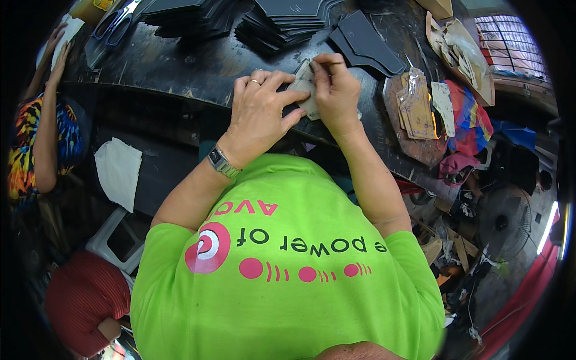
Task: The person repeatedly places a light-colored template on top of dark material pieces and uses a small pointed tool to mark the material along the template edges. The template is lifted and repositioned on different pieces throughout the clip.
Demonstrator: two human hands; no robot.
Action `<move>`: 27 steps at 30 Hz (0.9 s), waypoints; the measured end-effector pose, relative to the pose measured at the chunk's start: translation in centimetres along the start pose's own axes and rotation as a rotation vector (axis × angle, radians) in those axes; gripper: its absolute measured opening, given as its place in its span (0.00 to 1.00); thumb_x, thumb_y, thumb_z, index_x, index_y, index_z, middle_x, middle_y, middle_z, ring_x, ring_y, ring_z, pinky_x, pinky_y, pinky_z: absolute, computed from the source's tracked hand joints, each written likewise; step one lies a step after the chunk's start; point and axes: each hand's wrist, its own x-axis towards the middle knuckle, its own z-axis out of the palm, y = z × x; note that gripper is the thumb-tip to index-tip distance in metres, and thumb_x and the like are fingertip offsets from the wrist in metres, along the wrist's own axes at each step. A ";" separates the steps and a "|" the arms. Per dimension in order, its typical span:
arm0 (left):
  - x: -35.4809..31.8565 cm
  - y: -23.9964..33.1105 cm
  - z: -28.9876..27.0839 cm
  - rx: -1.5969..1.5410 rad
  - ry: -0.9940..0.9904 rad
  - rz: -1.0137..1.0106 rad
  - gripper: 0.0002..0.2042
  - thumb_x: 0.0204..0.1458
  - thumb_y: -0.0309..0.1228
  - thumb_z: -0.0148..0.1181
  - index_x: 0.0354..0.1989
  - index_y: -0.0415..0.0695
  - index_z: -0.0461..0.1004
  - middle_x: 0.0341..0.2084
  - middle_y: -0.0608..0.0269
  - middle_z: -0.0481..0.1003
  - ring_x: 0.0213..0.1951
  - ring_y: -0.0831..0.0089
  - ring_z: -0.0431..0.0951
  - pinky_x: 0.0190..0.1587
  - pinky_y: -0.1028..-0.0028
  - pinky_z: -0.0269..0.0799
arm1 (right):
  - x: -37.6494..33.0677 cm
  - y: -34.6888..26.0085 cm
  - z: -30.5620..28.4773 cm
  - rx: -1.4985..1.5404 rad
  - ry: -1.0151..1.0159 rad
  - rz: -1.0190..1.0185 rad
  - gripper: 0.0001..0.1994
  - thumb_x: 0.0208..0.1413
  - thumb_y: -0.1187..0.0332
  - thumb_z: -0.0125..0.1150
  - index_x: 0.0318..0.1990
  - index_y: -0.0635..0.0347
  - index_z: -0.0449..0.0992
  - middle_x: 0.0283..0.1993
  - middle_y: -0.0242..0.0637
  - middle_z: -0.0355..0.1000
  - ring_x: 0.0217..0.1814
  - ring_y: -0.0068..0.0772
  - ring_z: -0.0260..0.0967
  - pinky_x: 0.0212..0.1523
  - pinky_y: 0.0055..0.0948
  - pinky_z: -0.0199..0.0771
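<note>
A small whitish-grey flat piece [307,89] lies on the dark table close to its near edge. My left hand [255,114] rests beside it with the fingers spread, the index finger reaching onto its surface. At the piece's right side, my right hand [337,96] has its thumb and fingers closed in a pinch by the upper edge. Whatever is between those fingertips is too small to make out. Past my hands are stacks of dark cut pieces [291,18], and a few loose dark pieces [367,45] lie to the right.
Blue-handled scissors [117,27] lie at the table's far left. Brown templates [415,111] and an open box of scraps [461,54] are on the right. A person's arm [47,132] is at the left, near a plastic stool [114,240]. A fan [504,222] stands right.
</note>
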 end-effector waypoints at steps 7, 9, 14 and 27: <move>-0.1 0.1 -0.1 0.007 -0.012 0.003 0.15 0.48 0.38 0.76 0.46 0.58 0.88 0.51 0.71 0.80 0.54 0.66 0.74 0.56 0.61 0.64 | 0.7 0.8 -1.2 0.811 0.072 0.429 0.03 0.68 0.73 0.62 0.41 0.64 0.77 0.36 0.32 0.78 0.37 0.26 0.77 0.38 0.30 0.78; -0.3 0.1 0.0 0.018 0.000 0.004 0.15 0.48 0.38 0.75 0.46 0.58 0.88 0.51 0.71 0.80 0.54 0.66 0.74 0.56 0.61 0.63 | 0.2 0.7 -1.2 0.578 -0.122 0.293 0.03 0.68 0.74 0.61 0.46 0.63 0.76 0.38 0.33 0.79 0.37 0.23 0.75 0.39 0.26 0.76; -0.9 -0.1 0.6 0.047 0.024 0.018 0.13 0.50 0.40 0.73 0.45 0.59 0.87 0.54 0.71 0.79 0.56 0.66 0.72 0.59 0.58 0.61 | -0.6 0.4 -1.1 0.154 -0.198 -0.072 0.04 0.65 0.77 0.60 0.46 0.65 0.77 0.35 0.42 0.79 0.35 0.25 0.77 0.38 0.27 0.77; -2.0 0.0 1.6 0.072 0.086 0.023 0.10 0.49 0.37 0.73 0.41 0.56 0.88 0.59 0.71 0.78 0.58 0.64 0.73 0.61 0.58 0.61 | -0.7 0.0 -2.0 0.470 -0.418 0.113 0.05 0.61 0.79 0.65 0.44 0.66 0.80 0.38 0.40 0.79 0.38 0.30 0.78 0.41 0.27 0.79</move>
